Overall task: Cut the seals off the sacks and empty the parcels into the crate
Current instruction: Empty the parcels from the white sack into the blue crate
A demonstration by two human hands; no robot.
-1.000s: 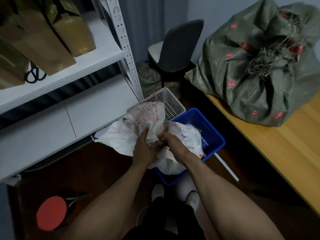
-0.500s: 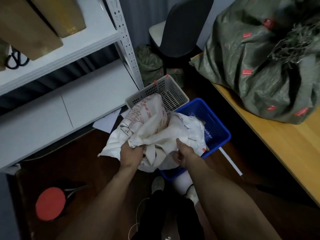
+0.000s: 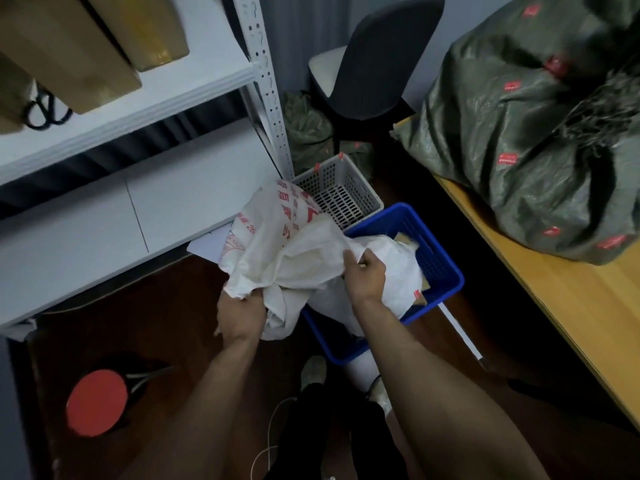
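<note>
So I've got the white woven sack (image 3: 294,251) bunched up over the left rim of the blue crate (image 3: 441,263), red-printed end pointing up and away at the grey basket (image 3: 322,176). Its long axis runs roughly from my left hand (image 3: 240,315) up to that basket, though it's so crumpled that's a rough call. Left fingers are curled round a fistful of the sack's near edge, my right hand (image 3: 367,275) has its fingers curled round a fold mid-sack above the crate, and a white plastic parcel (image 3: 403,268) and some brown cardboard (image 3: 403,238) show inside it.
</note>
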